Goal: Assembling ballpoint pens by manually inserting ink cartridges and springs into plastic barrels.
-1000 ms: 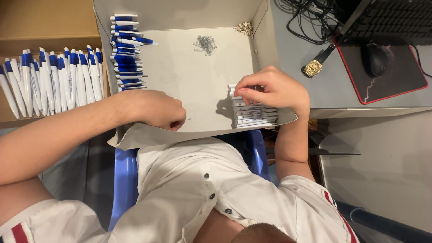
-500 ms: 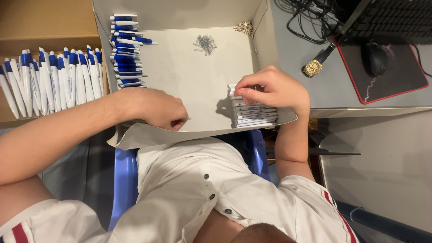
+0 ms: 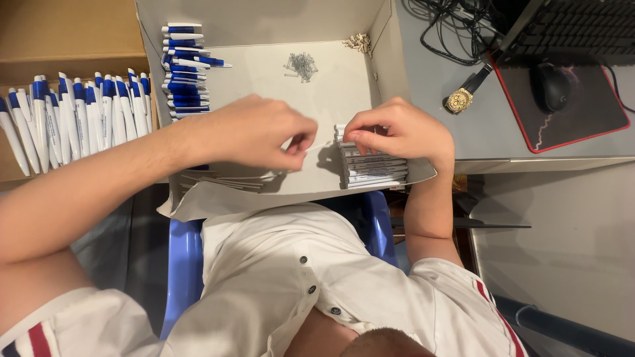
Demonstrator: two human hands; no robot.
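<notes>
- The white pen barrels (image 3: 372, 166) lie stacked at the box's (image 3: 264, 26) 4 o'clock corner; light, stiff, smooth plastic, likely slippery.
- The right hand (image 3: 402, 131) pinches the top barrel's end.
- The left hand (image 3: 261, 131) hovers at 9 o'clock of the stack, fingertips pinched on something too small to identify.
- Best gripped mid-barrel.

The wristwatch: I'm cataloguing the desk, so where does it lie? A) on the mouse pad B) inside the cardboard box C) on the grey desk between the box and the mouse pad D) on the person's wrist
C: the wristwatch lies on the grey desk, right of the box and left of the mouse pad.
</notes>
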